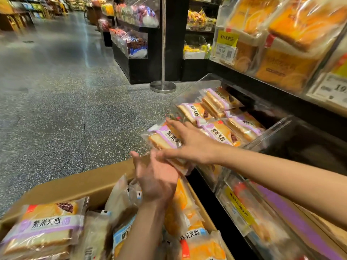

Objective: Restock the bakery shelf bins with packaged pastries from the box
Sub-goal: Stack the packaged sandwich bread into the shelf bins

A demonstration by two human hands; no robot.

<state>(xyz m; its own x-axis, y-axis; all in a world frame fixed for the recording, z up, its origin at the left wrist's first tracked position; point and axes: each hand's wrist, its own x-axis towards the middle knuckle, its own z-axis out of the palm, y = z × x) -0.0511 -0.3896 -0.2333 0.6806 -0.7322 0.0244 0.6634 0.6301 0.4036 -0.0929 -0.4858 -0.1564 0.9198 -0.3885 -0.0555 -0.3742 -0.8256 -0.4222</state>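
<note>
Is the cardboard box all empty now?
No, the cardboard box still holds many packaged pastries, some with purple labels and some with blue.

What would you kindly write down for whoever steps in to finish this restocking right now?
Right hand: fingers straight, pressing flat on a purple-label pastry pack at the front edge of the clear bin.
Left hand: open, palm up under the same pack, above the cardboard box.
Done: several purple-label packs already lie in the bin.
Left: seat this pack, then keep moving packs from the box; purple-label and blue-label ones remain there.
</note>
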